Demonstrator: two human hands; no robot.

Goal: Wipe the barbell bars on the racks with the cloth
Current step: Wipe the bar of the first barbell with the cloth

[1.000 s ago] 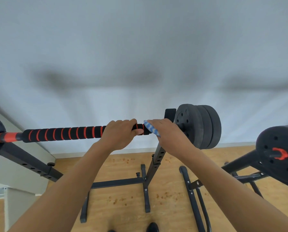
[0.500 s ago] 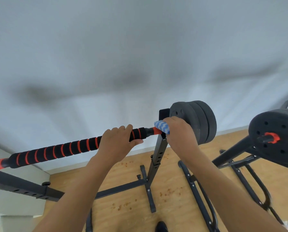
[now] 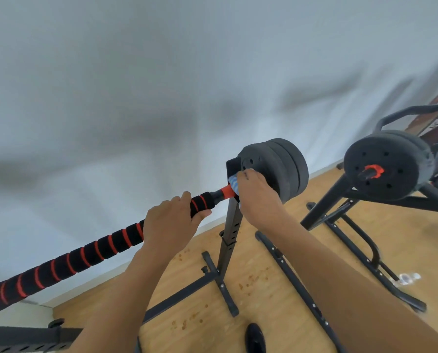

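The barbell bar [image 3: 105,247] runs from the lower left of the frame up to centre right, where its orange collar section [image 3: 227,191] meets the rack upright [image 3: 230,225]. I find the blue-and-white cloth [image 3: 233,184] wrapped at that collar, held by the right hand [image 3: 257,197], fingers curled over cloth and bar just beside the black weight plates [image 3: 276,169]. The left hand [image 3: 170,224] grips the foam sleeve, fingers closed over the top, thumb underneath. My judgement: the step in hand is wiping the bar's end at the cradle. To do it well I would keep the left grip firm against rolling, twist the cloth round the collar, then draw it back along the sleeve. Room is tight to the right: plates and upright bracket hem in the knuckles, so strokes should be short there. Toward the lower left the bar is unobstructed. A second loaded barbell [image 3: 383,166] on its rack stands well apart at right, and the wooden floor [image 3: 263,289] below is speckled with small debris.
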